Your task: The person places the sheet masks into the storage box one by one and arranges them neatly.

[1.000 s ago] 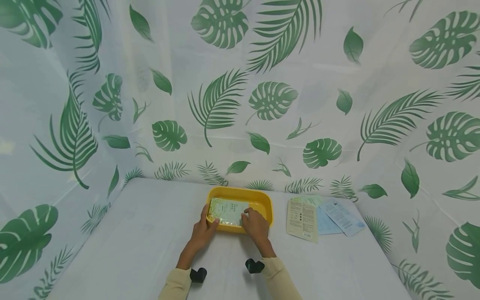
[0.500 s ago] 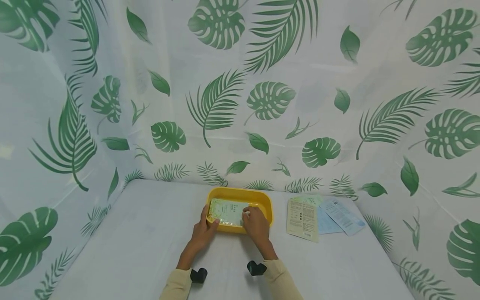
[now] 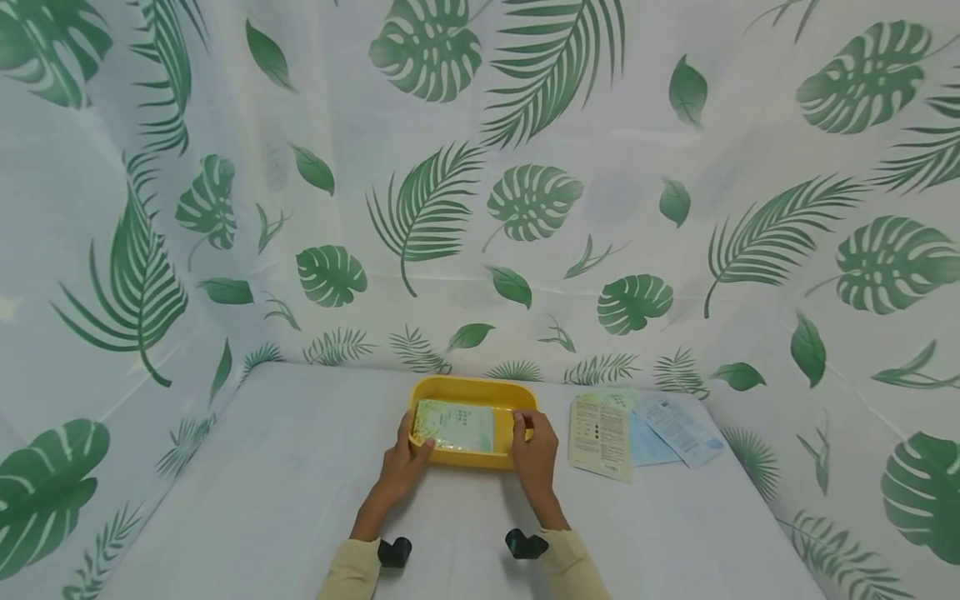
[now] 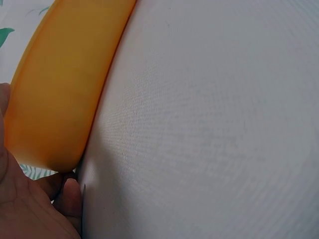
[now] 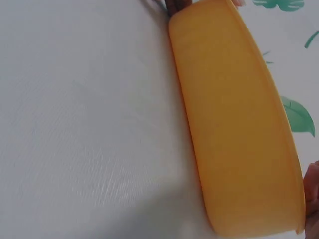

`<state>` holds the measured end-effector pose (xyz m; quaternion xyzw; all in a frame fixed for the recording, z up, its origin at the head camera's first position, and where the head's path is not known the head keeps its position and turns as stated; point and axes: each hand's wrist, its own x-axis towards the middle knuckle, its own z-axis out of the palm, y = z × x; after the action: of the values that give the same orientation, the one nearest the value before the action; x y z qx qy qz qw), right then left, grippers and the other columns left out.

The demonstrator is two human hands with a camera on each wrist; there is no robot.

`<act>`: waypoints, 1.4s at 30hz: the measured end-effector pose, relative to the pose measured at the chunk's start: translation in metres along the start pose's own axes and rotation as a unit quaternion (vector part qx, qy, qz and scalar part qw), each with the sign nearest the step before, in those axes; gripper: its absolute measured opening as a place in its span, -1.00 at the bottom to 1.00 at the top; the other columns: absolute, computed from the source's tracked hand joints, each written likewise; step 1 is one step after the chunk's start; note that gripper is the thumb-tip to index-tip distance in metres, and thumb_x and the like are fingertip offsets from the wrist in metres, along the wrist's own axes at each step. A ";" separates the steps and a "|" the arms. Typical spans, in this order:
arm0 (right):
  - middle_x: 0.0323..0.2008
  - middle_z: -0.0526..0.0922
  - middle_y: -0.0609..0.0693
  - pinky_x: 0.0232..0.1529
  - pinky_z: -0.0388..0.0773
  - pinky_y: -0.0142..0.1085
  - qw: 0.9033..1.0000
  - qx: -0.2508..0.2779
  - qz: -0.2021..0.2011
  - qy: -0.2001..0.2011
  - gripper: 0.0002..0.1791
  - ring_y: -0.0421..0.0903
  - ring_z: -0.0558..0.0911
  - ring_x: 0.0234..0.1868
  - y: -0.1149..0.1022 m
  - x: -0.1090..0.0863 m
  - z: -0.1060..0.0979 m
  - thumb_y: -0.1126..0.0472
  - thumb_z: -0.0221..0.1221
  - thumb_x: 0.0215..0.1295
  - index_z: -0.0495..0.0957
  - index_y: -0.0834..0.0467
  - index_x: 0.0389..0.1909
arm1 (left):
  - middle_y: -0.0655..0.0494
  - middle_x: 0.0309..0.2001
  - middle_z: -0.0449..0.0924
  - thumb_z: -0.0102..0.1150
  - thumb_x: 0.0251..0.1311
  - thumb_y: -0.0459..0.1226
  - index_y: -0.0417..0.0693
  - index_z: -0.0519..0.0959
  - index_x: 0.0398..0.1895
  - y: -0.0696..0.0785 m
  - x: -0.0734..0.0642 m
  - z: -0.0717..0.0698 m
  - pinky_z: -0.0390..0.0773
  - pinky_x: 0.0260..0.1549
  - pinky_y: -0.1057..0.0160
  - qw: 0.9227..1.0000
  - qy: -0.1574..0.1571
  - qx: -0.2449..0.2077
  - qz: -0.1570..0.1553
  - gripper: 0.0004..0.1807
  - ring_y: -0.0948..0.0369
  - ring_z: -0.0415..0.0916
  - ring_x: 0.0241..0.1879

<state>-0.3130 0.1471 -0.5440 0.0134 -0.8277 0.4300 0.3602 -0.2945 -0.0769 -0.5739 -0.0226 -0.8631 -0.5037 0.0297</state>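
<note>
A yellow plastic tray (image 3: pixel 474 385) stands on the white table, holding a flat, pale green printed packet (image 3: pixel 454 425) at its left side. My left hand (image 3: pixel 402 467) grips the tray's left end, thumb over the front rim and fingers along the outer side; the left wrist view has this hand (image 4: pixel 25 199) at the tray's corner. At the opposite end, my right hand (image 3: pixel 536 454) has bent fingers over the right rim, apart from the packet. Only part of this hand (image 5: pixel 312 199) enters the right wrist view, beside the tray's rim; I cannot tell whether it pinches the rim.
Several flat packets overlap on the table right of the tray: a beige one (image 3: pixel 600 442), a green one (image 3: pixel 617 398) behind it, and bluish ones (image 3: pixel 681 432). A leaf-printed white sheet (image 3: pixel 450 208) hangs around the table's back and sides.
My right hand has moved right, from the packet's right end to the tray's right rim, uncovering that end of the packet. My left hand keeps its grip on the tray.
</note>
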 end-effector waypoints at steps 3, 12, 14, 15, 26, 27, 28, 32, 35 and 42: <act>-0.32 0.66 0.14 -0.27 0.56 -0.30 0.999 0.017 0.002 0.037 -0.88 -0.04 0.62 -0.30 0.005 0.001 -0.006 0.29 0.16 0.37 0.60 0.29 -0.25 | -0.43 0.41 0.16 -0.06 0.42 0.05 -0.05 -0.16 0.55 0.001 -0.001 -0.001 0.23 0.25 -0.28 1.000 0.000 0.002 0.000 -0.18 -0.36 0.19 0.34; -0.31 0.68 0.13 -0.28 0.38 -0.49 0.991 -0.017 0.118 0.069 -0.82 -0.08 0.56 -0.32 0.036 -0.004 -0.027 0.26 0.09 0.43 0.61 0.27 -0.17 | -0.43 0.42 0.14 -0.06 0.43 0.03 -0.09 -0.16 0.55 0.003 -0.003 -0.001 0.23 0.25 -0.28 1.000 -0.003 -0.004 0.005 -0.18 -0.35 0.18 0.36; -0.33 0.68 0.13 -0.34 0.38 -0.48 0.985 -0.039 0.153 0.070 -0.81 -0.09 0.55 -0.35 0.047 -0.006 -0.032 0.25 0.08 0.44 0.62 0.27 -0.17 | -0.44 0.41 0.15 -0.06 0.43 0.03 -0.10 -0.16 0.55 0.003 -0.003 -0.002 0.24 0.25 -0.28 1.000 -0.002 -0.004 0.008 -0.18 -0.35 0.19 0.35; -0.33 0.68 0.14 -0.37 0.38 -0.47 0.982 -0.048 0.168 0.069 -0.80 -0.09 0.55 -0.37 0.052 -0.007 -0.035 0.25 0.07 0.44 0.62 0.27 -0.17 | -0.43 0.41 0.15 -0.06 0.44 0.02 -0.10 -0.16 0.55 0.003 -0.003 -0.002 0.24 0.25 -0.27 1.000 -0.001 -0.005 0.009 -0.18 -0.35 0.19 0.35; -0.27 0.62 0.29 -0.38 0.38 -0.29 0.962 -0.084 0.241 0.096 -0.73 0.12 0.59 -0.31 0.093 -0.008 -0.080 0.26 0.00 0.44 0.56 0.39 -0.13 | -0.43 0.41 0.16 -0.05 0.43 0.04 -0.07 -0.16 0.55 0.002 -0.003 -0.003 0.24 0.25 -0.27 1.000 -0.001 -0.007 0.009 -0.18 -0.34 0.20 0.35; -0.26 0.61 0.30 -0.34 0.37 -0.23 0.960 -0.088 0.248 0.098 -0.72 0.14 0.57 -0.28 0.096 -0.007 -0.084 0.26 -0.01 0.44 0.56 0.40 -0.11 | -0.44 0.41 0.16 -0.05 0.43 0.04 -0.07 -0.16 0.55 0.002 -0.003 -0.003 0.25 0.25 -0.27 1.000 0.000 -0.006 0.010 -0.18 -0.34 0.21 0.34; -0.24 0.60 0.31 -0.29 0.37 -0.17 0.957 -0.090 0.256 0.099 -0.71 0.17 0.56 -0.24 0.098 -0.006 -0.087 0.26 -0.02 0.44 0.55 0.41 -0.10 | -0.44 0.40 0.16 -0.05 0.43 0.04 -0.07 -0.15 0.55 0.002 -0.003 -0.003 0.25 0.25 -0.27 1.000 0.001 -0.005 0.009 -0.18 -0.35 0.21 0.34; -0.18 0.53 0.38 -0.10 0.34 0.05 0.950 -0.098 0.282 0.092 -0.68 0.26 0.49 -0.13 0.105 -0.003 -0.097 0.28 -0.03 0.42 0.51 0.47 -0.05 | -0.44 0.40 0.16 -0.05 0.43 0.04 -0.07 -0.16 0.55 0.000 -0.001 -0.004 0.25 0.25 -0.26 1.000 0.003 -0.003 0.010 -0.18 -0.35 0.21 0.34; -0.15 0.50 0.40 0.00 0.31 0.11 0.945 -0.113 0.296 0.081 -0.67 0.29 0.45 -0.06 0.110 -0.003 -0.101 0.28 -0.02 0.41 0.48 0.49 -0.01 | -0.44 0.41 0.15 -0.05 0.43 0.04 -0.07 -0.16 0.55 0.000 0.000 -0.003 0.24 0.26 -0.26 1.000 0.000 -0.003 0.011 -0.17 -0.34 0.20 0.35; -0.13 0.44 0.42 0.04 0.25 0.16 0.939 -0.130 0.315 0.047 -0.61 0.33 0.39 -0.02 0.114 -0.002 -0.108 0.23 0.02 0.40 0.42 0.52 0.00 | -0.44 0.41 0.15 -0.05 0.43 0.04 -0.08 -0.16 0.55 0.000 -0.002 -0.001 0.22 0.27 -0.26 1.000 0.000 -0.011 0.006 -0.18 -0.33 0.20 0.35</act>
<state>-0.2865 0.2967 -0.5853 -0.3155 -0.8204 0.4100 0.2437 -0.2928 -0.0773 -0.5735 -0.0278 -0.8574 -0.5129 0.0328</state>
